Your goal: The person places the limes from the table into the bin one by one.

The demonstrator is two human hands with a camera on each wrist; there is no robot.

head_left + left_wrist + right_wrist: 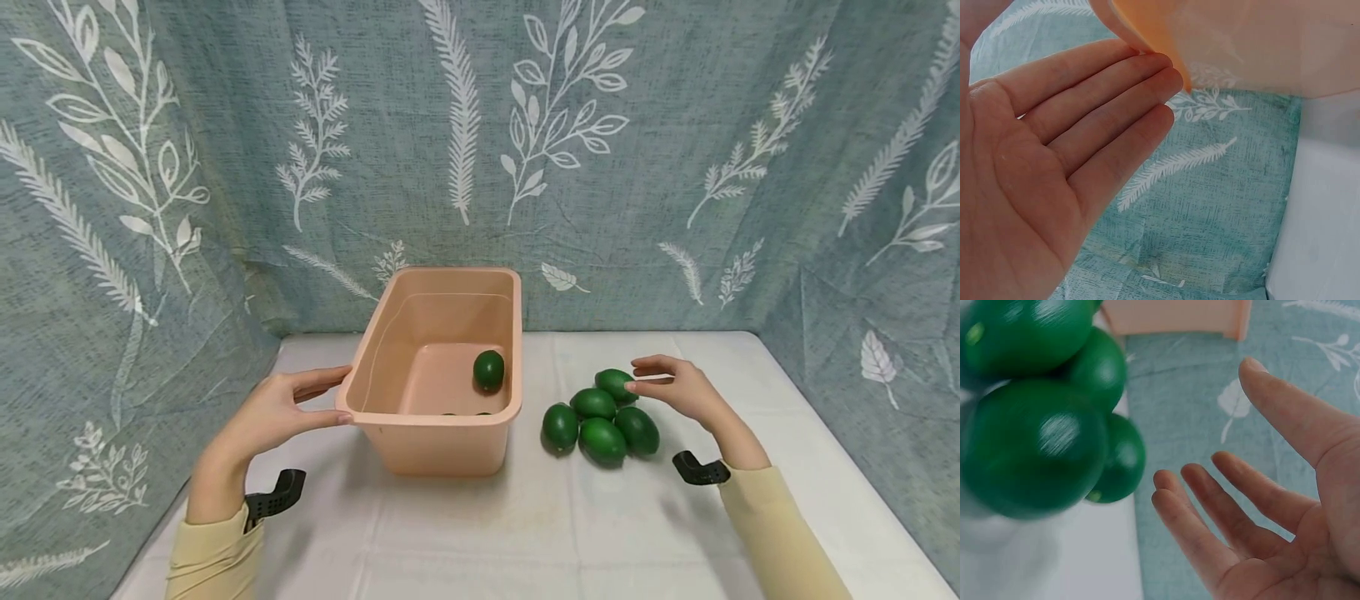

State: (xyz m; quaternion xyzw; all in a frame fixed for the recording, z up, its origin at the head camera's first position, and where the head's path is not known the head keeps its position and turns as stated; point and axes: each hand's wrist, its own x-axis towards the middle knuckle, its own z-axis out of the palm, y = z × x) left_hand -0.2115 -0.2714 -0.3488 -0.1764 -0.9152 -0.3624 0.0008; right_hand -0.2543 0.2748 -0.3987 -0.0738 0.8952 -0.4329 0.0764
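My left hand (273, 414) is at the left side of a peach plastic bin (431, 446), its straight fingers and thumb touching the rim. In the left wrist view the fingertips (1166, 78) meet the bin's edge, palm uncurled. One dark green lime (488, 371) lies inside the bin against the right wall; slivers of more green show just above the near rim, mostly hidden by it. Right of the bin, several limes (602, 442) sit clustered on the table. My right hand (678, 392) hovers beside the farthest lime (615, 383), fingers extended and apart, holding nothing.
A white cloth (465, 542) covers the table. Blue-green curtains (630, 167) with white leaf prints stand behind it and on both sides. A black wrist mount (276, 493) sits on the left forearm and another wrist mount (701, 469) on the right.
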